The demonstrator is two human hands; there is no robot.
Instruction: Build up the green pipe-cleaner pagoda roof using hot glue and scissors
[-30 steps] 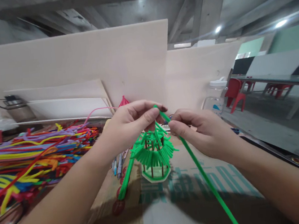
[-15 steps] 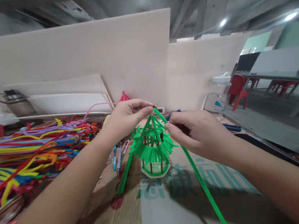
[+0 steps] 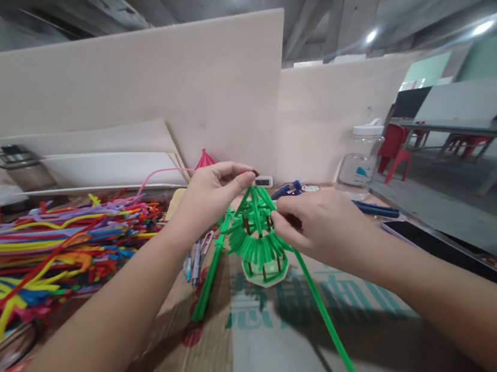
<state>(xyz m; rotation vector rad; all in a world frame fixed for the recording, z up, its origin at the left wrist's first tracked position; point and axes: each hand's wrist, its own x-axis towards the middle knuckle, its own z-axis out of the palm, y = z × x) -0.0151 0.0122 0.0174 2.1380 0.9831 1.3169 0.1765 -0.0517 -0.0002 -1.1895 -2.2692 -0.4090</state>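
Observation:
A small green pavilion model (image 3: 258, 248) made of pipe cleaners, with brown posts and a pale octagonal base, hangs or stands between my hands; whether its base touches the cardboard I cannot tell. At its pointed peak, my left hand (image 3: 220, 192) is closed in a pinch. A long green pipe cleaner (image 3: 325, 309) trails from my right hand (image 3: 309, 215) toward the front. That hand is closed on it at the right side of the upper roof. The strip's upper end is partly hidden by my fingers. More green pipe cleaners (image 3: 209, 287) lie left of the model.
Colourful pipe cleaners (image 3: 57, 251) are heaped at the left. Pens (image 3: 197, 258) lie beside the model. Behind are a pink cone-shaped piece (image 3: 204, 158), a small digital display (image 3: 264, 181) and blue-handled pliers (image 3: 287, 189). A clear bottle (image 3: 358, 160) and a phone (image 3: 442, 253) are at the right.
The model has turned and tilted, its base shifting right and slightly up. My right hand has come a little lower and left, and the trailing pipe cleaner has swung left.

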